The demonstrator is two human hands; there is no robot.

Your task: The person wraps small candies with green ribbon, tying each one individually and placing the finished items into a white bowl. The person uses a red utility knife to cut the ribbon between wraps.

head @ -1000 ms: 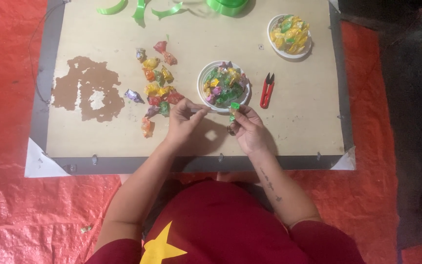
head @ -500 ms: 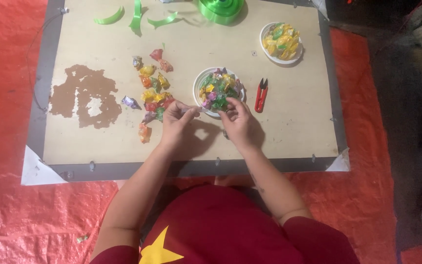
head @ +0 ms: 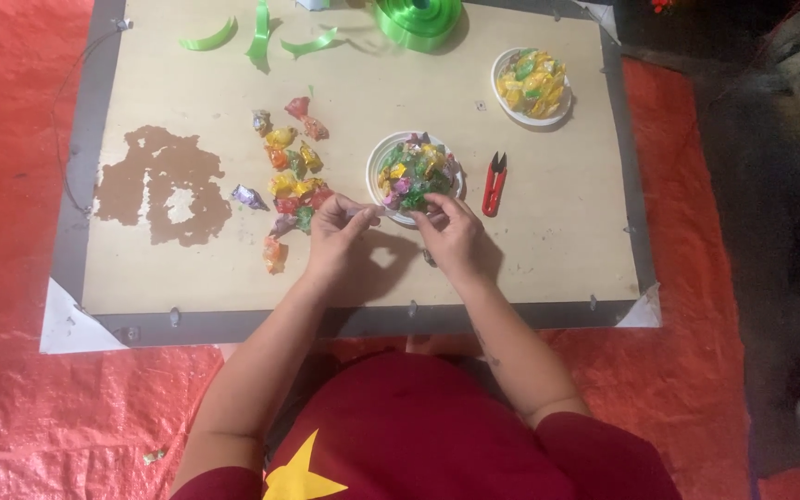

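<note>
Head view shows both hands, left [head: 333, 233] and right [head: 451, 231], pinching a small clear strip [head: 363, 212] between them beside the candy bowl [head: 377, 165] on the tabletop [head: 548, 241].

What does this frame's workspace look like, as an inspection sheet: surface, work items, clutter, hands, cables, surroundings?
Surface: pale wooden board with grey border, brown patch of missing finish.
Work items: white bowl of mixed foil-wrapped candies; small pale strip pinched by both hands.
Clutter: loose wrapped candies in a pile; second white bowl of mostly yellow candies; red thread snips; green ribbon spool; cut green ribbon pieces.
Hands: left hand and right hand beside the near bowl.
Cables: thin dark wire along the left edge.
Surroundings: red plastic sheet.
</note>
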